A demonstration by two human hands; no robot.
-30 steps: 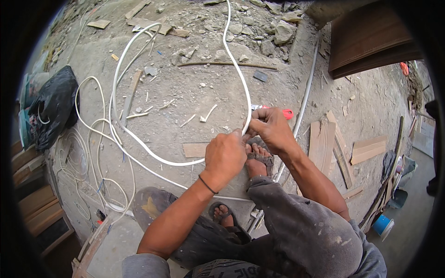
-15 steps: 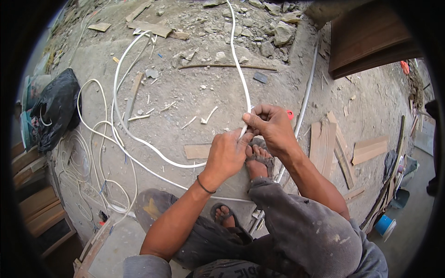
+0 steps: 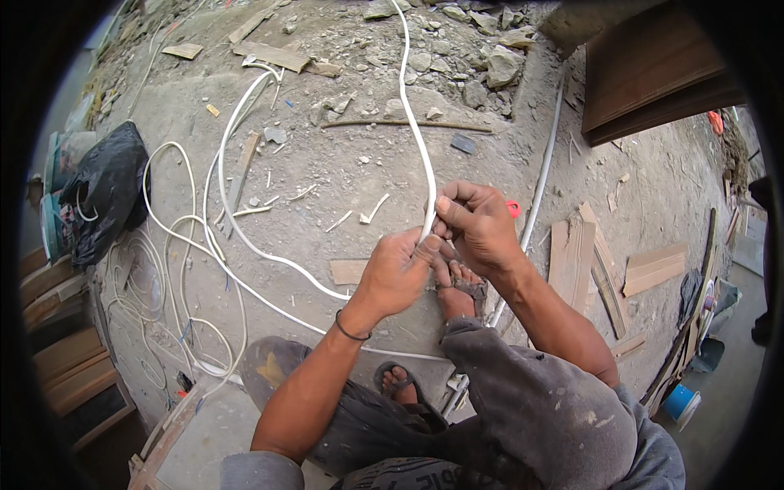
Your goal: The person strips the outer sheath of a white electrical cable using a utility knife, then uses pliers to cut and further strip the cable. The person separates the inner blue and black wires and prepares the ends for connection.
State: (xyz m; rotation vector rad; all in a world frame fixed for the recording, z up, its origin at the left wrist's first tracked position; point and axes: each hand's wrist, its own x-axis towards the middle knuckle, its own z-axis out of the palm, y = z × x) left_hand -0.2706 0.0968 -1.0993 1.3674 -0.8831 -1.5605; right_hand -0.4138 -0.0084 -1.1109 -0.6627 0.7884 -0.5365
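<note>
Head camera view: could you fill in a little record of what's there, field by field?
Setting: dusty concrete floor strewn with rubble and wood scraps
Left hand: grip pinched on the white cable
Right hand: fingers closed on the same cable, just above the left
Cable: runs away from the hands toward the top edge
Nearby: loose white cable loops, black plastic bag, grey conduit pipe
Feet: sandalled foot under the hands
</note>
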